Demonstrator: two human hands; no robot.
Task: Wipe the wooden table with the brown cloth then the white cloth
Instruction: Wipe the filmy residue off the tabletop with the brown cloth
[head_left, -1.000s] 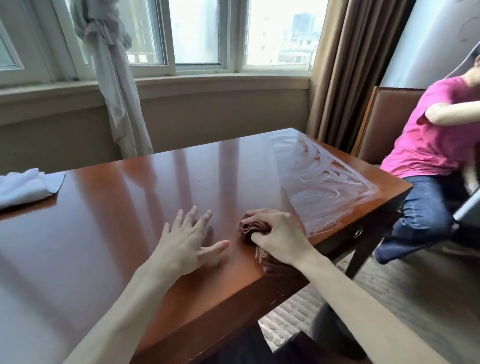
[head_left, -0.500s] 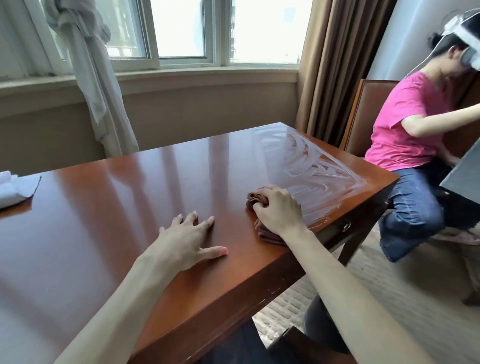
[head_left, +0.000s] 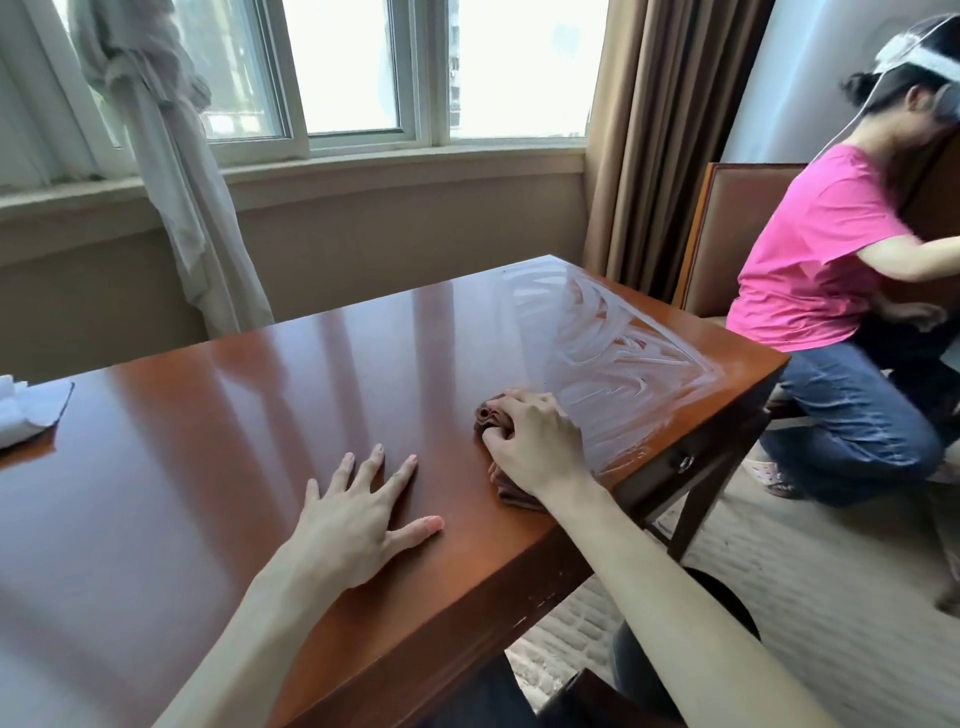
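- Wooden table (head_left: 270, 395): glossy reddish-brown top that fills the near and left part of the view, with window light reflected in pale vertical bands.
- Right hand (head_left: 535, 447): knuckles up, fingers curled round the brown cloth (head_left: 493, 415) and pressing it onto the tabletop near the right end, close to the near edge.
- Brown cloth: bunched into folds; one lump shows at the fingertips on the hand's left side, and a flatter part shows beneath the wrist. The middle is hidden by the hand.
- Wet streaks (head_left: 613, 353): curved, whitish smears cover the far right corner of the table, starting just right of the right hand and running to the far and right edges.
- Left hand (head_left: 358, 514): laid palm down on bare wood to the left of the right hand, fingers straight and spread, thumb stretched to the right; it holds nothing.
- White cloth (head_left: 28, 410): lies crumpled on the table at the far left edge of the view, well apart from both hands and partly cut off.
- Second person (head_left: 821, 260): pink shirt and blue jeans, crouched on the carpet right of the table, apparently wearing a headset.
- Background: window (head_left: 358, 67), pale tied curtain (head_left: 166, 156) at left, brown curtain (head_left: 665, 130) at right.
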